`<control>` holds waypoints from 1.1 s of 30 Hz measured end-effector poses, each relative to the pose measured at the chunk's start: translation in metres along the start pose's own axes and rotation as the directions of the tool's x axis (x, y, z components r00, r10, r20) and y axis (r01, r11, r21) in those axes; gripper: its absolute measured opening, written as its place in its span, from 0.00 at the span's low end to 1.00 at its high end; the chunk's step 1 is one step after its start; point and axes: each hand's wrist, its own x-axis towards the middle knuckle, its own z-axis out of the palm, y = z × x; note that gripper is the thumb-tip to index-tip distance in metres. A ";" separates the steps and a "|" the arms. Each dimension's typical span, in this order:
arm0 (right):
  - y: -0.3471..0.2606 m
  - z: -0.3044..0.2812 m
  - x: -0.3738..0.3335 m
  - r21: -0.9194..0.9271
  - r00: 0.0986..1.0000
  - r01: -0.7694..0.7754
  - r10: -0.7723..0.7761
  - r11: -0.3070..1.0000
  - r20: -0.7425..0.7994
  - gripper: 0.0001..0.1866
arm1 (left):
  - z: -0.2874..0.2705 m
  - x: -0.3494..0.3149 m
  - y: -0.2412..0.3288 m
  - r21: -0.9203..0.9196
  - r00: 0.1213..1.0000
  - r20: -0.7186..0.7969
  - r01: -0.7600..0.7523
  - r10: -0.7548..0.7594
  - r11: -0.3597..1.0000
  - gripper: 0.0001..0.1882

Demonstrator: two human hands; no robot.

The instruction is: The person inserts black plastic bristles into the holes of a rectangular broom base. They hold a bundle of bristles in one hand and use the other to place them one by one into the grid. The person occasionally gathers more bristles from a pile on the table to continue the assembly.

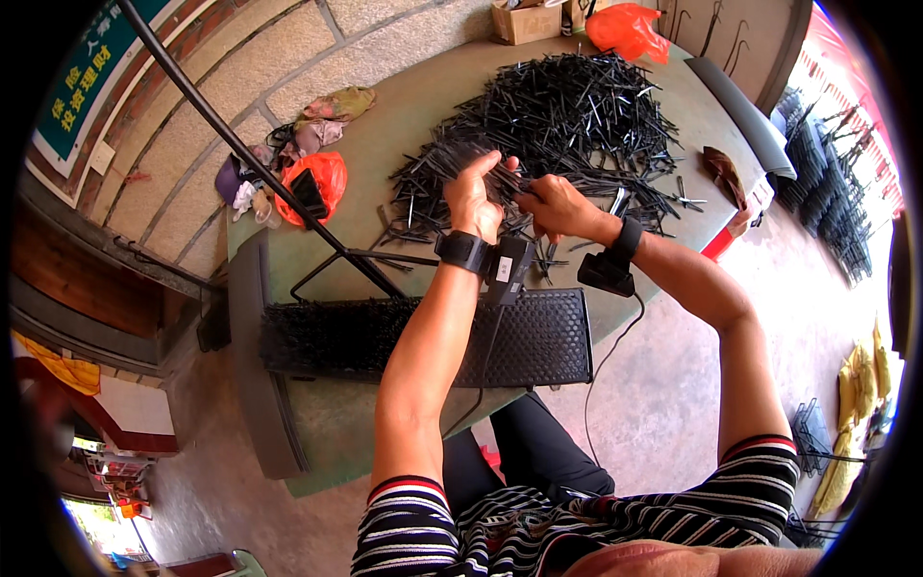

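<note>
A large heap of thin black sticks [586, 111] lies spread over the green tabletop [385, 135]. Over the near left side of this heap, my left hand [473, 199] is closed around a bunch of similar sticks, slightly blurred. Close on its right, my right hand [565, 208] has its fingers pinched at the near ends of the sticks; how many it grips is hidden. Below my wrists rests a long black tray [538, 337] full of small holes. Black sticks stand densely upright in its left part, and its right part shows bare holes.
A slanting black pole [226, 125] crosses the table's left side. An orange-red bag [322, 188] with a dark phone on it lies by cloths. A cardboard box [526, 23] and red bag [630, 34] sit at the far edge; a brown item [723, 175] lies right.
</note>
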 end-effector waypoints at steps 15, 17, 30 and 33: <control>0.026 -0.055 0.013 -0.128 0.992 0.128 -0.129 0.983 0.002 0.17 | 0.009 -0.012 0.006 0.391 0.990 0.032 0.114 -0.137 0.913 0.05; 0.006 -0.048 0.021 -0.163 0.888 0.353 -0.385 0.921 -0.252 0.17 | 0.002 -0.008 0.003 0.461 0.981 0.056 0.138 -0.184 0.876 0.05; 0.006 -0.058 0.076 0.272 0.787 0.069 0.115 0.960 -0.606 0.17 | -0.013 -0.035 -0.011 0.546 0.892 0.101 0.321 -0.441 0.774 0.04; 0.063 -0.088 0.076 -0.206 0.800 -0.173 0.016 0.963 -0.600 0.33 | -0.005 -0.055 -0.008 0.538 0.903 0.110 0.297 -0.415 0.789 0.05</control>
